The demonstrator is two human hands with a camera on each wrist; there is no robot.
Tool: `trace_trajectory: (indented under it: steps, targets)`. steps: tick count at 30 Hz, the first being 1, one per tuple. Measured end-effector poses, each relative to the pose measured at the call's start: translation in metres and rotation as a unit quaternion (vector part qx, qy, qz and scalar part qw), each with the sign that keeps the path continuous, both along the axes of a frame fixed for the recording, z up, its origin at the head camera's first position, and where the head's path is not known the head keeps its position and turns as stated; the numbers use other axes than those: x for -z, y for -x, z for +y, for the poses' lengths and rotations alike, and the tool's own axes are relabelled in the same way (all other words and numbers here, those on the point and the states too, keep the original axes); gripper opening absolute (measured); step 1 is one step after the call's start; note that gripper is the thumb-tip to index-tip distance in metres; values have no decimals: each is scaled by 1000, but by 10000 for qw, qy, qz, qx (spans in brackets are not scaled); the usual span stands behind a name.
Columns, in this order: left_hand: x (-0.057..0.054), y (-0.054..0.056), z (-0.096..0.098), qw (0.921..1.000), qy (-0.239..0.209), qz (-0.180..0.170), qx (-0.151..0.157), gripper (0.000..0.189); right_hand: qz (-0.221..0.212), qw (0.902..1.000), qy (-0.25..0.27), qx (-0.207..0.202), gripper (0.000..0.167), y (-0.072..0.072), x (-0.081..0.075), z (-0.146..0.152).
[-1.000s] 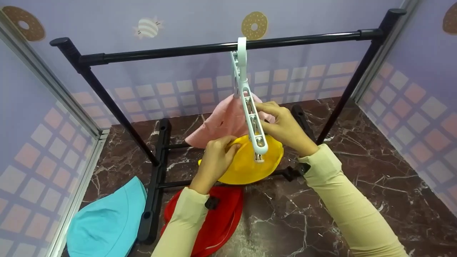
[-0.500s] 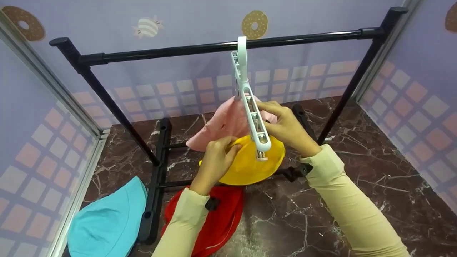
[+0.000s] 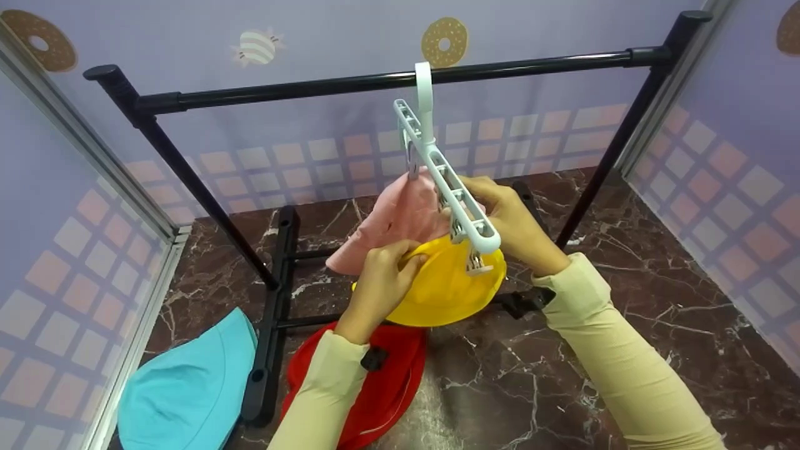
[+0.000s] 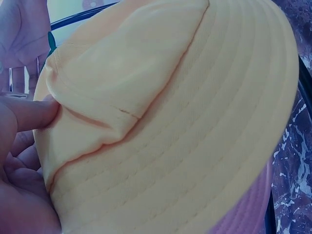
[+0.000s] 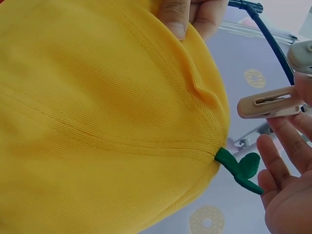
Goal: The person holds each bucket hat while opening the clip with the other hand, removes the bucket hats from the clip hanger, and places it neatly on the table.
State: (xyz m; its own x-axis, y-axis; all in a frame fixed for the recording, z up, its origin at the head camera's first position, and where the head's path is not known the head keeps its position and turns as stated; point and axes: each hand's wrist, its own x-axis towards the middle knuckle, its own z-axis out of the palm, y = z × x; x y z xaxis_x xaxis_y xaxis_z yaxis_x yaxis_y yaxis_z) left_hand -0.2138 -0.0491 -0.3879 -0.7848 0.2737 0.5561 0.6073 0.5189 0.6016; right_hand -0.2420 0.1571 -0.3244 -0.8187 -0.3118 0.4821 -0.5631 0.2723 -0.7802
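A yellow bucket hat (image 3: 431,300) hangs from my left hand (image 3: 381,278), which pinches its fabric between thumb and fingers. Its green leaf-like stem (image 5: 239,168) points toward my right hand (image 3: 509,219) in the right wrist view. That hand pinches a beige clip (image 5: 251,106) of the white clip hanger (image 3: 424,100); the hat's crown is just apart from the clip. The hanger partly hides my right fingers in the head view. A pink bucket hat (image 3: 397,219) hangs from a clip farther back on the same hanger.
The hanger hooks over the top bar (image 3: 300,87) of a black rack. A red hat (image 3: 400,381) lies on the dark marbled surface (image 3: 656,300) below my left forearm. A light-blue hat (image 3: 181,387) lies left of the rack's foot (image 3: 265,362). Patterned walls enclose the sides and back.
The hanger's near end has swung right, and its far end slightly left. My right hand has shifted a little right with it. The yellow hat has moved slightly right in my left hand.
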Motion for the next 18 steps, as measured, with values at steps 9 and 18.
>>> trace_trajectory:
  steps: [9, 18]
  targets:
    - [2, -1, 3, 10000, 27, 67, 21, 12, 265, 9996, -105, 32, 39, -1, 2, 7]
    - [2, -2, 5, 9998, 15, 140, 115, 12, 458, 9981, 296, -271, 33, 2, 12, 19]
